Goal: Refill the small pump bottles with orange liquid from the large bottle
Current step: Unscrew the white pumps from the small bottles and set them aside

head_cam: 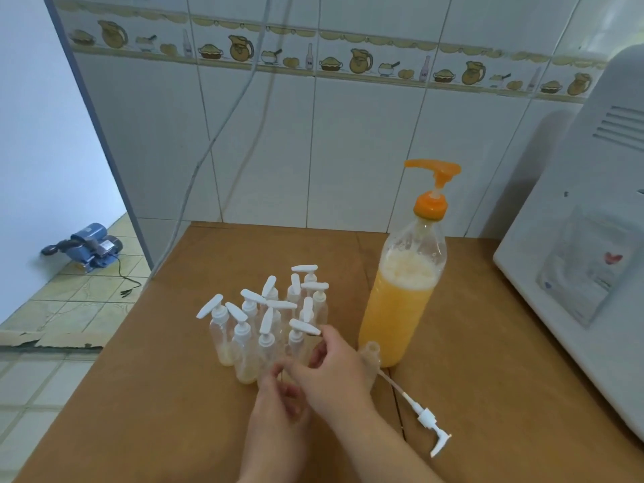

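Note:
The large bottle point(400, 308), about two-thirds full of orange liquid with foam on top, stands on the brown table point(156, 395) with an orange pump on it. Left of it stands a cluster of several small clear pump bottles point(244, 336) with white pump heads, some holding a little pale liquid. One small bottle point(370, 355) stands uncapped against the large bottle, and its white pump point(425, 418) lies on the table. My right hand point(334, 371) curls round the front-right pump bottle point(298, 339), with a fingertip at its pump head. My left hand point(278, 402) is curled at that bottle's base.
A white appliance point(575, 256) fills the table's right side. A tiled wall point(348, 134) with hanging cables rises behind. The table's left edge drops to a tiled floor, where a blue water pump point(90, 245) sits.

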`<state>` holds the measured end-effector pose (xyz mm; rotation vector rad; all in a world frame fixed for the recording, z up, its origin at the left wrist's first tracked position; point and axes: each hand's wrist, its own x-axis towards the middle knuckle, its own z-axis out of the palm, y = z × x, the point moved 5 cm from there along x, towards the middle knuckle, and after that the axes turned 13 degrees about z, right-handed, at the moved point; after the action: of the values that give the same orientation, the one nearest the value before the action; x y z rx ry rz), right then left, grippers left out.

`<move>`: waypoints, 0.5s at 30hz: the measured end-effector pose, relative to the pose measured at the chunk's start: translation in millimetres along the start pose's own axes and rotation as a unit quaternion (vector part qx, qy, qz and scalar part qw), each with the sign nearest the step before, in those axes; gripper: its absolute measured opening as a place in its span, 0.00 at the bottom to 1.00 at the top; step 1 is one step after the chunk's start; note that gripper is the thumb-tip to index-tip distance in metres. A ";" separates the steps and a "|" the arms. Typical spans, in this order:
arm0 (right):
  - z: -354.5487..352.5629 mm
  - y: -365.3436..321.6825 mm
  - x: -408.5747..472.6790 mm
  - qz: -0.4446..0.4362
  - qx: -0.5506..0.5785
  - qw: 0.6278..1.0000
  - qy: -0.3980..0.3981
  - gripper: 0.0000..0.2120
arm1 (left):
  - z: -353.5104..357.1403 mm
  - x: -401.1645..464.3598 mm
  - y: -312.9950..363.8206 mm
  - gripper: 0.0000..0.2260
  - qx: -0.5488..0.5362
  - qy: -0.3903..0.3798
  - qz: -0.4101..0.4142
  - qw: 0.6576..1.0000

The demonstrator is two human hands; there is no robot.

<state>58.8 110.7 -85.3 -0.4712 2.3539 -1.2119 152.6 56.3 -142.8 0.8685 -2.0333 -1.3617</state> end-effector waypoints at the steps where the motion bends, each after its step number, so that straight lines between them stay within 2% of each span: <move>1: 4.1 -2.9 3.8 0.005 0.000 1.000 0.009 0.14 | -0.8 1.0 0.8 0.28 -0.003 -0.003 0.002 1.000; 4: 9.9 -4.8 10.2 0.010 0.012 0.999 0.031 0.13 | -2.1 2.5 -2.2 0.26 0.004 -0.007 -0.003 1.000; 6: 7.0 -5.8 8.6 -0.004 0.010 0.998 0.057 0.08 | -3.9 0.4 -4.0 0.26 0.017 -0.006 0.004 1.000; 8: -1.3 -6.5 3.5 -0.025 0.011 0.996 0.083 0.05 | -6.6 -2.9 -2.2 0.25 0.044 -0.008 0.032 0.998; 10: -13.1 -7.8 -3.0 -0.029 0.049 0.994 0.097 0.08 | -8.6 -5.2 2.9 0.25 0.059 0.004 0.073 0.996; 13: -29.5 -16.5 -13.4 -0.005 0.133 0.989 0.058 0.12 | -9.0 -8.9 20.0 0.24 0.055 0.012 0.104 0.993; 15: -37.6 -23.2 -20.9 0.016 0.201 0.980 -0.001 0.10 | -9.1 -8.9 35.4 0.19 0.022 -0.003 0.134 0.991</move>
<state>58.5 133.2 -42.0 -0.2943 2.0297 -1.6167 157.5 67.6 -107.3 0.5825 -2.1043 -1.1764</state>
